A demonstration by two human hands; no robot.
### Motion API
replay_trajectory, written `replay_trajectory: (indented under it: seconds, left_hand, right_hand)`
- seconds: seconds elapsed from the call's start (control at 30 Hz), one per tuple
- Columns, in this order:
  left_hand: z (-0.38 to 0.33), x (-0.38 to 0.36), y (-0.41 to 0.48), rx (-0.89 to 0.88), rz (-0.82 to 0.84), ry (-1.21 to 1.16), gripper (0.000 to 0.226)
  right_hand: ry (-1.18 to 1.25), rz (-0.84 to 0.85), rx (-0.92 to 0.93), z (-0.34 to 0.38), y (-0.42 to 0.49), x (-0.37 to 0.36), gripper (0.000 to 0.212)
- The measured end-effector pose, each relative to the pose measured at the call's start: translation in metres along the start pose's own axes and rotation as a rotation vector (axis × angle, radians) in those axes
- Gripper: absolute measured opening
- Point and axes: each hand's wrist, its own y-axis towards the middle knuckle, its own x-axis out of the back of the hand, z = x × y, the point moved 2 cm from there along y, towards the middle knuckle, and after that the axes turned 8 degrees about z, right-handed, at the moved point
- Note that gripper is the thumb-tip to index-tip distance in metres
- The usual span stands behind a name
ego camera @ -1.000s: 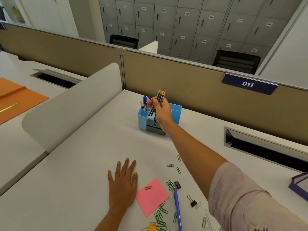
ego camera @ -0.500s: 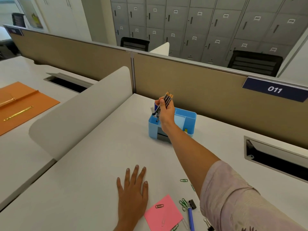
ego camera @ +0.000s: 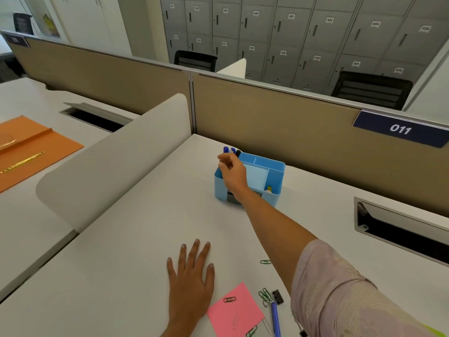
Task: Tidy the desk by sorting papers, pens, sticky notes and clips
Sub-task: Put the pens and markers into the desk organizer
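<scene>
A light blue desk organiser (ego camera: pixel 272 170) stands near the tan partition, with blue and black pen caps (ego camera: pixel 229 150) sticking up from its left compartment. My right hand (ego camera: pixel 232 172) hovers over that left side, fingers loosely apart and nothing visible in them. Flat on the desk near me lies my left hand (ego camera: pixel 192 276), fingers spread. Beside it is a pink sticky note (ego camera: pixel 234 310) with a paper clip on it. Further right are green paper clips (ego camera: pixel 264 294), a black binder clip (ego camera: pixel 278 296) and a blue pen (ego camera: pixel 275 317).
A single green clip (ego camera: pixel 265 261) lies by my right forearm. A curved white divider (ego camera: pixel 116 161) borders the desk on the left, with an orange folder (ego camera: pixel 36 147) beyond it. A cable slot (ego camera: pixel 401 229) opens at the right.
My right hand held a bundle of pencils above the organiser; now the hand is lower, over the left compartment, and the pencils are gone from it. The view has tilted up.
</scene>
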Motion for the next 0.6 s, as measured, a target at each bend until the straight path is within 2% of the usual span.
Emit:
replay_trajectory:
  seconds: [0.3, 0.43, 0.6]
  left_hand:
    - [-0.001, 0.003, -0.002, -0.015, -0.003, 0.003, 0.055]
    - [-0.002, 0.005, -0.002, -0.016, -0.004, 0.005, 0.056]
    - [-0.003, 0.008, -0.004, -0.029, -0.007, 0.001, 0.056]
  right_hand:
    - [-0.099, -0.047, 0.025, 0.002, -0.01, 0.016, 0.049]
    - [-0.157, -0.038, 0.076, 0.01, -0.021, 0.029, 0.041]
    - [-0.352, 0.04, 0.282, 0.034, -0.061, 0.051, 0.027]
